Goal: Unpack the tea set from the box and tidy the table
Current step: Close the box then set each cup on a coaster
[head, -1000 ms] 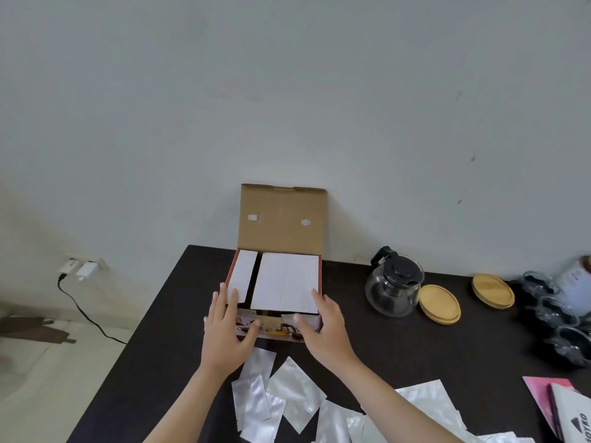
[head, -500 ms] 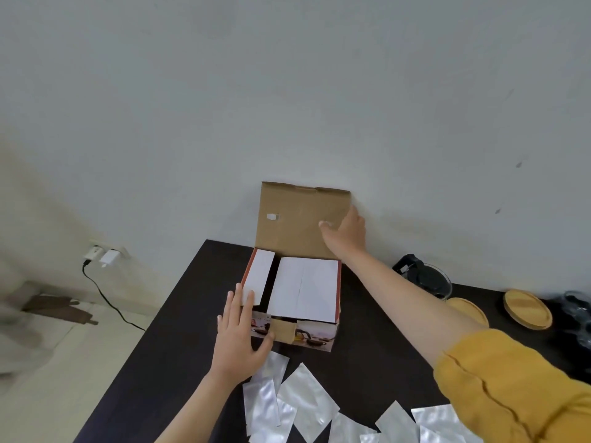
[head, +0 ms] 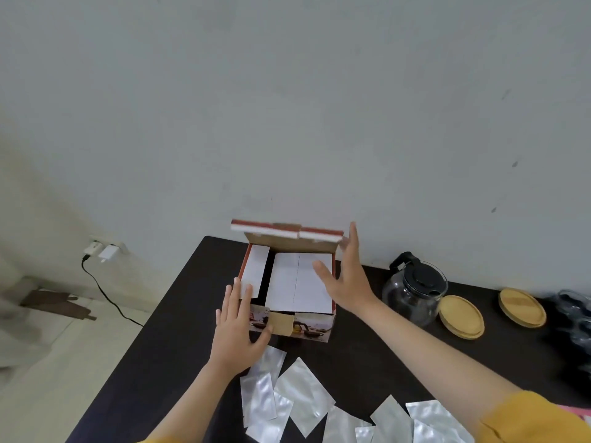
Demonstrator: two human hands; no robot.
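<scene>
While the left hand (head: 238, 327) lies flat with straight fingers against the box (head: 289, 294) front, apparently to steady it, the right hand (head: 345, 276), open and gripping nothing, meets the half-lowered lid (head: 287, 233), likely closing it. Box sits at the dark table (head: 179, 314) rear, near a pale wall (head: 287, 107); teapot (head: 414, 290) and foil pouches (head: 287, 398) stay out.

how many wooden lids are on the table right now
2. One wooden lid lies just right of the glass teapot; the other wooden lid lies further right, near the dark glassware at the frame edge. More may be out of frame.
</scene>
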